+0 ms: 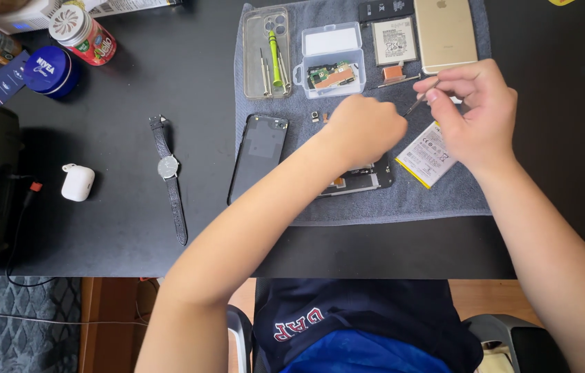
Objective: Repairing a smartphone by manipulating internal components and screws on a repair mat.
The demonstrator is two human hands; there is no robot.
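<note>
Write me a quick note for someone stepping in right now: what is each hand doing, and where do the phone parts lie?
Left hand: fisted, pressing on the opened black phone frame on the grey cloth mat.
Right hand: grip pinched on thin metal tweezers, above the white-and-yellow flat battery.
Done: black back cover off, lying left of the frame; circuit board in the clear plastic box.
Left: frame still open, parts still loose.

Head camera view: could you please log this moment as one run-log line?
left hand: fisted on opened phone | right hand: pinching thin tool | flat battery: beside phone | surface: grey mat
</note>
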